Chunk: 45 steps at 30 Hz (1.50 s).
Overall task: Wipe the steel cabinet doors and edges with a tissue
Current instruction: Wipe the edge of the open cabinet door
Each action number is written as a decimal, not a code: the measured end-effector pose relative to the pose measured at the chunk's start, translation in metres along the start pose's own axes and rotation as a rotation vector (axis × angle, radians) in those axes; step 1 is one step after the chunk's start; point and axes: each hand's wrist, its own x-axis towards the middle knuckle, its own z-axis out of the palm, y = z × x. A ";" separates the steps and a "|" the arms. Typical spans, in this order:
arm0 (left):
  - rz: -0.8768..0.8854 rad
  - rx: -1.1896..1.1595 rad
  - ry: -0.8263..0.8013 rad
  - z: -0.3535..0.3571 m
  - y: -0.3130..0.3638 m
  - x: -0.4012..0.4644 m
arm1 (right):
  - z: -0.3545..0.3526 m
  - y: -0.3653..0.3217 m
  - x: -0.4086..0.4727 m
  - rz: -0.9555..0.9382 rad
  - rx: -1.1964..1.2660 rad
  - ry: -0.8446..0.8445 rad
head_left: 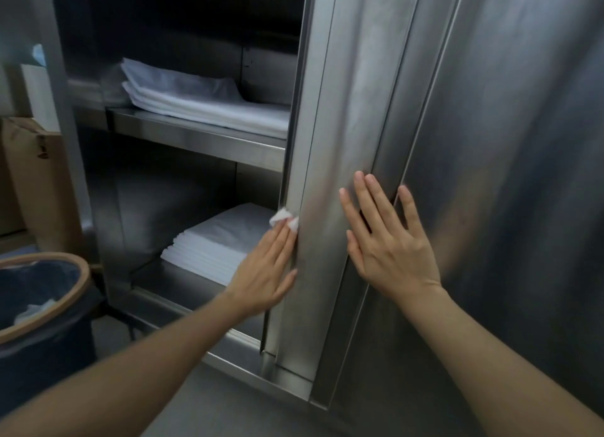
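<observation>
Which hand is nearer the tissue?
Left. The left hand presses the tissue against the door edge; the right hand lies flat on the door face, apart.

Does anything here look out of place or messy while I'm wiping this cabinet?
Nothing really stands out. The tissue sits under your left hand at the door edge, and the right hand rests flat on the door.

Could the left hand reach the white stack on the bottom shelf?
Probably yes. The left hand presses a tissue on the door edge, right beside the stack; the cabinet is open, with nothing between.
</observation>
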 end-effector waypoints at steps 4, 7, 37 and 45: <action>0.088 -0.022 0.145 -0.047 -0.029 0.080 | -0.001 0.000 -0.001 0.004 0.009 0.006; 0.008 -0.075 0.178 -0.045 -0.018 0.095 | -0.003 0.001 -0.001 0.005 -0.008 0.012; -0.133 -0.109 0.143 0.054 0.029 -0.049 | -0.017 -0.020 -0.009 0.100 0.090 0.059; -0.125 -0.150 0.169 0.065 0.036 -0.064 | -0.011 -0.106 -0.088 -0.070 0.194 -0.141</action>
